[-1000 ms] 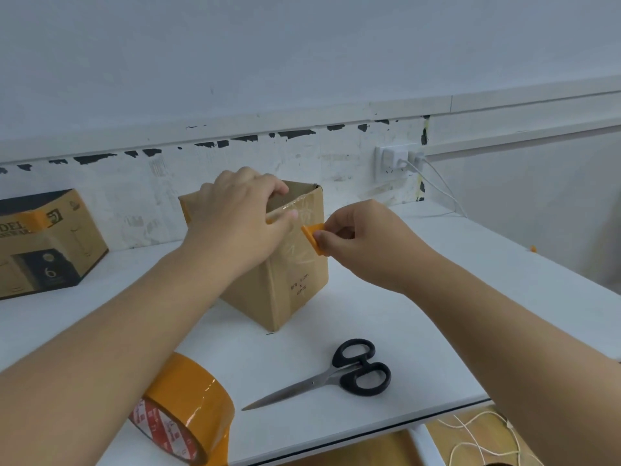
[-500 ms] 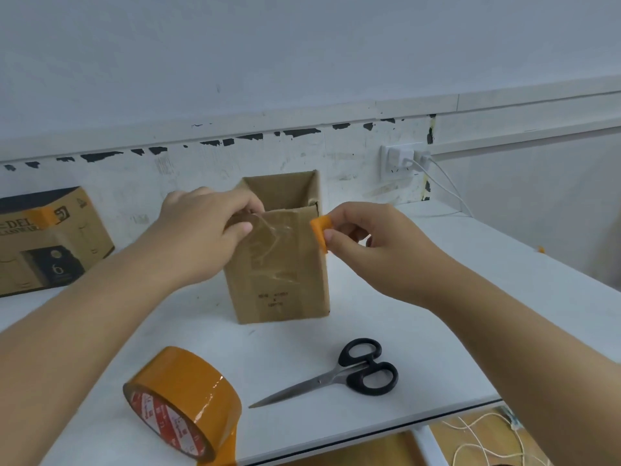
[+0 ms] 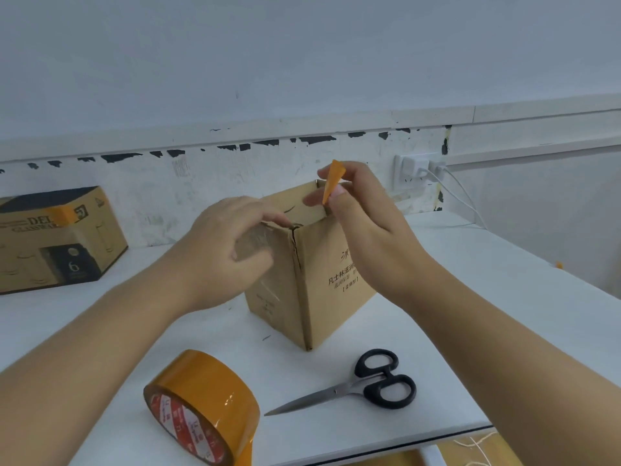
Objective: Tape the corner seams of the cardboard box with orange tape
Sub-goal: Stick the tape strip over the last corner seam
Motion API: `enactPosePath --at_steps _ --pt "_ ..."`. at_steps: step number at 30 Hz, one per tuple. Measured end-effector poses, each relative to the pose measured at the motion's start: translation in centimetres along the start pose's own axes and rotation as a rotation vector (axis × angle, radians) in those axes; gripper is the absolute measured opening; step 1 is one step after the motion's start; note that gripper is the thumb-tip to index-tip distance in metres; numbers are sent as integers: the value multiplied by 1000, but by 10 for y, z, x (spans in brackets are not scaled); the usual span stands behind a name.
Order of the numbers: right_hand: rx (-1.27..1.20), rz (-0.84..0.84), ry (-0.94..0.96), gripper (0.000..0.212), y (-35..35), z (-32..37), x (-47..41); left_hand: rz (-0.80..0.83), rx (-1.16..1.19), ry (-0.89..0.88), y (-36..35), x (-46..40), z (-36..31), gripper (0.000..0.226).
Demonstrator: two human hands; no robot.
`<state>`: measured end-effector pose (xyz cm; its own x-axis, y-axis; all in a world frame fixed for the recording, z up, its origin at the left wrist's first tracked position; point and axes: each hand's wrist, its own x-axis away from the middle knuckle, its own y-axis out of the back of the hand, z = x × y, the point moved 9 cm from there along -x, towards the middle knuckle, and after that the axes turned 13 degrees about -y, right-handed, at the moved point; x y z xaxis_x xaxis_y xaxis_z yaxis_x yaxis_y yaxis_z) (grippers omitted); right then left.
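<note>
The cardboard box (image 3: 312,274) stands upright and open-topped in the middle of the white table (image 3: 470,297), one vertical corner turned toward us, and that corner seam is split and ragged near the top. The left hand (image 3: 232,260) rests against the box's left face up by the rim, fingers loosely curled, pressing on the card rather than gripping anything; a shiny patch of clear film shows under it. The right hand (image 3: 363,223) is raised just above the box's far rim, thumb and forefinger pinched on a small piece of orange tape (image 3: 331,181) that hangs narrow and folded, the other fingers loosely spread.

The box's right face carries printed Chinese characters, partly hidden by the right wrist.

Nearer us the orange tape roll (image 3: 205,403) stands on its edge; its core has a red and white printed label, too blurred to read. Black-handled scissors (image 3: 363,385) lie closed to its right, blades pointing left. At the far left sits a brown printed carton (image 3: 53,240) reading "DEL", "GLASSWAR" and a "6". Behind, a wall socket (image 3: 416,171) holds white plugs.
</note>
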<state>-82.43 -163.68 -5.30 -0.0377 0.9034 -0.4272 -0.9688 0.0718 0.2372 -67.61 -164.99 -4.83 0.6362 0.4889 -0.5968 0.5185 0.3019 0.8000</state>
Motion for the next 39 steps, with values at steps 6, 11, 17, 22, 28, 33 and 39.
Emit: enactPosePath --at_steps 6,11,17,22,28,33,39 --pt "40 36 -30 39 -9 -3 -6 15 91 4 -13 4 5 24" --pt "104 92 6 41 -20 -2 -4 -13 86 -25 -13 4 6 22" --pt "240 66 85 47 -23 -8 0 -46 156 -18 -11 3 7 13" --pt "220 80 123 49 -21 -10 -3 -112 189 -3 -9 3 7 6" --pt "233 51 113 45 -16 -11 -10 -155 262 57 -9 1 16 12" --pt "274 46 106 41 -17 -8 -14 -123 184 70 -13 -3 16 16" --pt "323 77 92 45 -15 -10 -11 -100 195 78 -13 -1 15 14"
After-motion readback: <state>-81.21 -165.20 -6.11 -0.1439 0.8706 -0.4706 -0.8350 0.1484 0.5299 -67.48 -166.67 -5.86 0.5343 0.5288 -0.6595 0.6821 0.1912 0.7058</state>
